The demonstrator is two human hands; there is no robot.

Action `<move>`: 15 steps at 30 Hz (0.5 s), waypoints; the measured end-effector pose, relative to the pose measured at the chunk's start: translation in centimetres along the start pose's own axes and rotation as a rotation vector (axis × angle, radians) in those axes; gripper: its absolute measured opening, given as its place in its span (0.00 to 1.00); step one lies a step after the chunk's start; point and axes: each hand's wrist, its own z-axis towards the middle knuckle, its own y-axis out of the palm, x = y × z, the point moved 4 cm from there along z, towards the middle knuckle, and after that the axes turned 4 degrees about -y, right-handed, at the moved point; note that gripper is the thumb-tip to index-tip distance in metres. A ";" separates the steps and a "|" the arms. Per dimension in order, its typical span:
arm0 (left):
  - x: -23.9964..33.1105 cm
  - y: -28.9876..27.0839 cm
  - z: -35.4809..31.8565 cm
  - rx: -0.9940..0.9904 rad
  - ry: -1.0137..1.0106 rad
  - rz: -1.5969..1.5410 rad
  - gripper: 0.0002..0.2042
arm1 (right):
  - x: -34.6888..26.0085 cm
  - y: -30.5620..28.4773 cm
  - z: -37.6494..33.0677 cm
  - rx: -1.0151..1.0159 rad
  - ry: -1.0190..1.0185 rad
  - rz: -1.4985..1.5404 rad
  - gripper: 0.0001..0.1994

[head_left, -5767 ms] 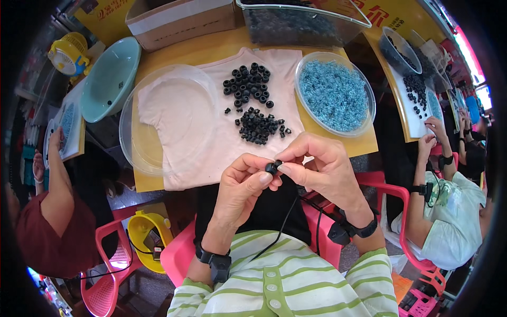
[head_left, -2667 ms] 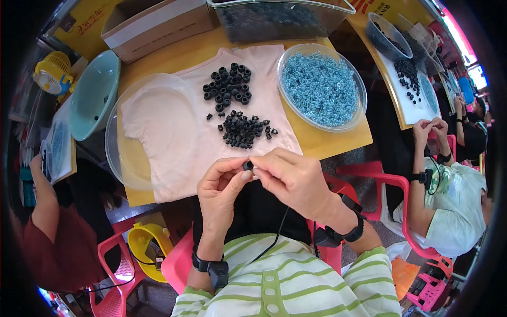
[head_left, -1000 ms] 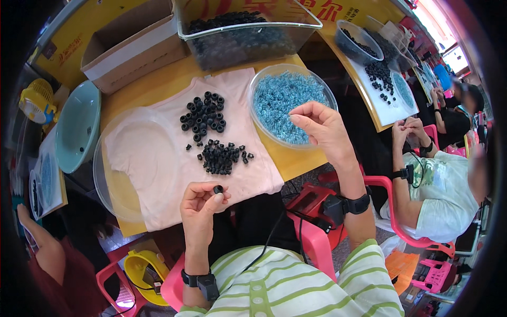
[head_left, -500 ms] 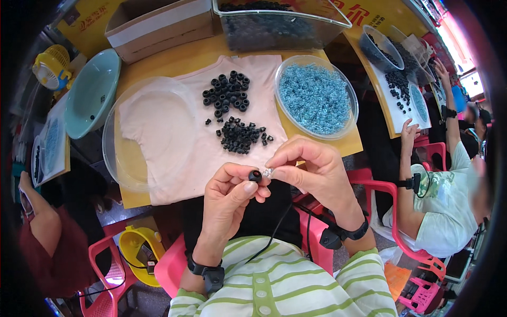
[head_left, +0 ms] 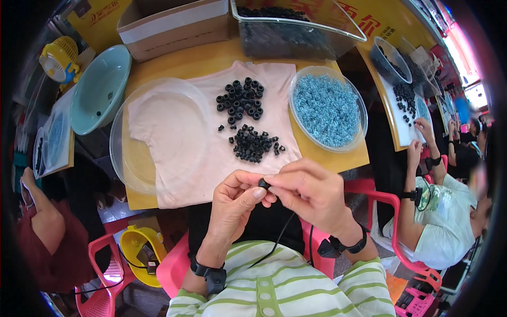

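Note:
My left hand (head_left: 236, 201) and my right hand (head_left: 309, 191) meet in front of my chest, just below the table's near edge. Together they pinch a small black ring (head_left: 262, 183) between their fingertips. On a pale pink cloth (head_left: 174, 142) lie two heaps of black parts: larger black rings (head_left: 239, 99) farther away and smaller black pieces (head_left: 253, 144) nearer. A clear round dish of small blue rings (head_left: 327, 108) stands to the right of the cloth.
A clear empty dish (head_left: 124, 158) lies under the cloth's left part. A teal bowl (head_left: 97, 90), a cardboard box (head_left: 174, 24) and a clear tub of black parts (head_left: 290, 29) line the back. People sit at my left (head_left: 50, 238) and right (head_left: 443, 211).
My right hand reached into the blue ring dish a second ago, then came back to the left hand. Both hands now press closer together on the black ring.

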 end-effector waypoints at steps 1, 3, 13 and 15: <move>0.0 -0.4 0.1 -0.012 0.003 -0.022 0.08 | 0.0 0.4 -0.1 0.013 -0.117 -0.118 0.14; 0.1 -1.2 0.4 -0.018 0.007 -0.050 0.08 | 0.1 1.0 0.2 -0.017 -0.147 -0.169 0.14; -0.4 -3.6 1.7 -0.054 -0.022 -0.035 0.09 | 4.9 5.0 8.1 -0.153 -0.128 -0.360 0.04; -0.4 -3.5 1.8 -0.083 -0.032 -0.032 0.08 | 6.0 6.5 8.7 -0.198 -0.116 -0.400 0.03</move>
